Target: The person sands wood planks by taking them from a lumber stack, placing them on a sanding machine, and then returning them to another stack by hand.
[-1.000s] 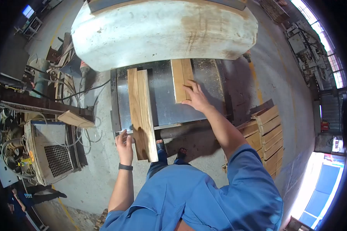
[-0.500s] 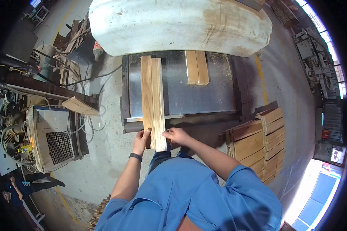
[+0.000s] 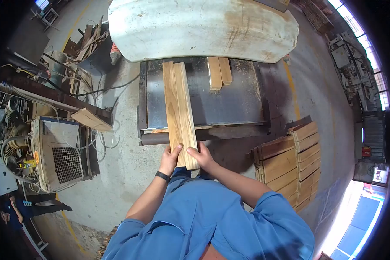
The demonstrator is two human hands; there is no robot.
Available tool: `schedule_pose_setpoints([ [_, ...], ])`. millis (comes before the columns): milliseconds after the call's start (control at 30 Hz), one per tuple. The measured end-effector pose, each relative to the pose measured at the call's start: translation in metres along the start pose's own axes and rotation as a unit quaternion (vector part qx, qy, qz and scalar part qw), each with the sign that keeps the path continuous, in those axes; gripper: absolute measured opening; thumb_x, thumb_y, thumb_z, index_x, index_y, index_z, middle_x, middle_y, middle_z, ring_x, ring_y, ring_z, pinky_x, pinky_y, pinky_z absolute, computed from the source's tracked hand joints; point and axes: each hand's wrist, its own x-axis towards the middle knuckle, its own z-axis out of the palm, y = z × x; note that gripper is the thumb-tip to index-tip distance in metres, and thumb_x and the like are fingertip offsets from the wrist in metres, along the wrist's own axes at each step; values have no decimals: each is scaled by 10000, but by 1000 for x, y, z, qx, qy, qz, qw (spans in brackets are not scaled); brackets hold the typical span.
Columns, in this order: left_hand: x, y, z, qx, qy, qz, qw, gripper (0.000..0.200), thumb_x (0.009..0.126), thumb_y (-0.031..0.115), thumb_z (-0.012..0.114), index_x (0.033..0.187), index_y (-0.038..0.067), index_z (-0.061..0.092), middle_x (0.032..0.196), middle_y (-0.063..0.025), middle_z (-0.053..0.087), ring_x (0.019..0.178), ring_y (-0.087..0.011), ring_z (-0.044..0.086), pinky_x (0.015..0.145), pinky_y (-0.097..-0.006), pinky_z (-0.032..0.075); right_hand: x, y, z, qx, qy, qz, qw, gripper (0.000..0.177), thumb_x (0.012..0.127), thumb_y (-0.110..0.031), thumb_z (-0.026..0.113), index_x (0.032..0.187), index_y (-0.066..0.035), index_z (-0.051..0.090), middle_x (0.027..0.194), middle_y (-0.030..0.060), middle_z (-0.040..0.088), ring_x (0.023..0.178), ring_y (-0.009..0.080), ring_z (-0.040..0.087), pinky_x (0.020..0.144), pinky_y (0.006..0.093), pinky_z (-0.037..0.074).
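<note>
Two long wooden boards lie side by side, their far ends over the dark metal machine bed and their near ends reaching out toward my body. My left hand grips the left edge near the close end, thumb on top. On the opposite edge my right hand is closed the same way, its thumb lying on the upper face. Fingers under the wood are hidden. Farther off on the bed, a pair of shorter-looking boards comes out from under the white machine cover.
Stacked boards stand on the floor at right. At left are a pale box with a grille, a steel beam with a board end, and hoses. Another person is at far left. Sawdust speckles the bed.
Both boards have shifted slightly right and now tilt, pressed together. My right hand has gone from fingertips at the edge to a fuller grip; my left hand moved right with them.
</note>
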Motion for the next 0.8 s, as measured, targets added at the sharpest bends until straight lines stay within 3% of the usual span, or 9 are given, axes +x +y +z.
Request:
schedule_pose_setpoints([
  [133, -28, -39, 21, -24, 29, 111, 993, 605, 964, 378, 723, 1278, -107, 544, 1103, -179, 701, 994, -203, 663, 875, -321, 539, -36, 1, -20, -98, -5, -24, 995, 586, 927, -305, 735, 1316, 62, 495, 1227, 162, 649, 1129, 200, 614, 983, 370, 495],
  [233, -8, -78, 18, 3, 11, 26, 1000, 586, 995, 363, 674, 1313, -108, 535, 1166, -162, 681, 1019, -197, 661, 870, -335, 539, -26, 28, -36, -111, 2, 20, 994, 599, 915, -343, 752, 1292, 68, 532, 1206, 168, 670, 1104, 199, 632, 959, 373, 505],
  [300, -13, -57, 29, 95, 52, -9, 994, 579, 967, 399, 697, 1212, -119, 608, 1062, -163, 714, 936, -203, 681, 809, -340, 549, -11, 52, -44, -164, 34, 63, 984, 604, 901, -363, 768, 1264, 73, 560, 1174, 170, 683, 1072, 204, 646, 937, 379, 517],
  [367, -13, -41, 41, 103, 80, 28, 991, 580, 949, 414, 712, 1160, -121, 638, 1006, -167, 726, 891, -206, 689, 774, -346, 553, -15, 33, -44, -214, 79, 35, 973, 636, 873, -442, 770, 1215, 64, 593, 1119, 219, 703, 1044, 299, 683, 907, 413, 531],
  [433, -14, -32, 34, 226, 158, 41, 960, 576, 907, 426, 744, 1103, -108, 655, 968, -213, 729, 843, -234, 701, 749, -375, 558, -28, -3, -46, -273, 115, 34, 955, 675, 859, -504, 748, 1193, 59, 584, 1134, 282, 691, 1078, 406, 680, 913, 456, 527],
  [500, -23, -22, 28, 267, 193, 43, 943, 568, 872, 409, 776, 1077, -105, 651, 953, -225, 727, 834, -282, 710, 741, -397, 560, -28, -4, -65, -319, 145, -6, 936, 657, 860, -489, 742, 1204, 48, 583, 1114, 279, 694, 1064, 441, 671, 908, 482, 526],
  [600, -28, -34, 13, 264, 238, 58, 933, 646, 831, 361, 813, 1164, -132, 562, 1075, -309, 658, 1014, -398, 676, 890, -452, 531, -48, -28, -80, -372, 171, -48, 911, 618, 865, -425, 745, 1233, 32, 552, 1115, 286, 691, 1046, 461, 668, 901, 497, 531],
  [733, -28, -29, -1, 319, 270, 113, 901, 693, 778, 193, 812, 1305, -94, 467, 1254, -305, 528, 1133, -453, 576, 1001, -476, 479, -39, -29, -96, -439, 227, -53, 868, 673, 808, -296, 782, 1305, 26, 461, 1136, 286, 657, 1055, 457, 655, 907, 500, 534],
  [800, -21, -24, 0, 417, 293, 183, 841, 675, 749, 138, 806, 1287, -81, 462, 1276, -305, 499, 1093, -451, 574, 980, -489, 483, -29, -29, -93, -506, 246, -46, 825, 744, 775, -238, 806, 1361, 25, 431, 1210, 278, 617, 1110, 433, 632, 935, 491, 522],
])
